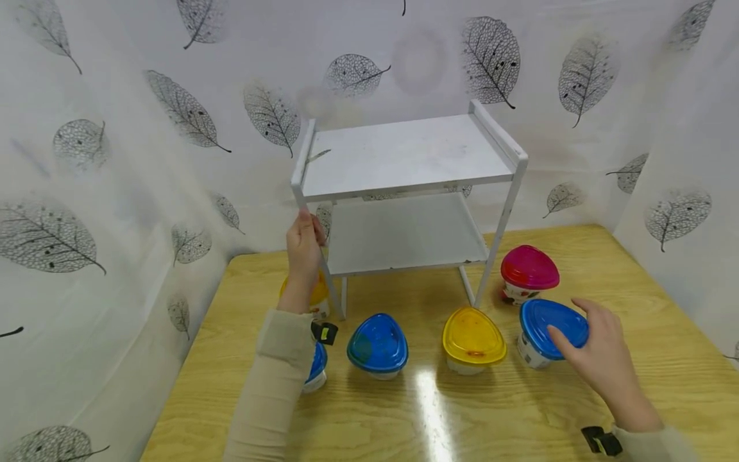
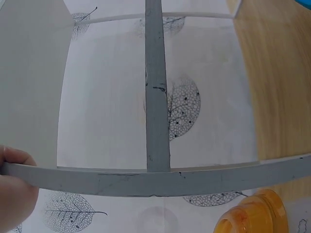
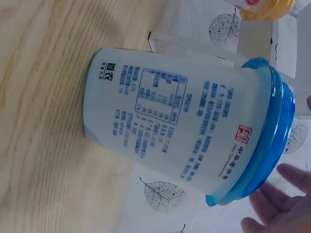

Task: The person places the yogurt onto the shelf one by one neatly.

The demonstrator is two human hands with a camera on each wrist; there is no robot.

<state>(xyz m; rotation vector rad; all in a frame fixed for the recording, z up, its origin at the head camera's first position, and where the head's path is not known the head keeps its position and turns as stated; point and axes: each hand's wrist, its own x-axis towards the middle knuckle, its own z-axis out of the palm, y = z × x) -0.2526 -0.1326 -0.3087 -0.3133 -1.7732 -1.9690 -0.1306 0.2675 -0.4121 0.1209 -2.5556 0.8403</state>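
Sheeting: leaf-printed sheeting [image 1: 133,186] is hanging behind the rack and on both sides of it.
Table: the wood-grain table [image 1: 196,398] is spreading beneath the rack and out in front of it.
Rack: the white two-tier rack [image 1: 398,154] is standing at the table's back half, its upper shelf showing a dark scrape at the left end.
Right hand: the right hand [image 1: 603,350] is reaching to the right of the rack, its thumb and fingers spreading apart around a lid's edge; whether they are touching it, I cannot tell.
Left hand: the left hand [image 1: 304,247] is clamping thumb and fingers around the rack's front left leg.
Tub by the right hand: the blue-lidded tub [image 1: 534,346] is standing to the front right of the rack, its printed side facing the right wrist camera.
Other tubs: a yellow-lidded tub [image 1: 473,337] and a second blue-lidded tub [image 1: 378,346] are sitting in front of the rack; a pink-lidded tub [image 1: 529,269] is sitting to its right; an orange-yellow tub [image 1: 320,294] and a third blue-lidded tub [image 1: 318,367] are showing partly at its left, behind the left arm.
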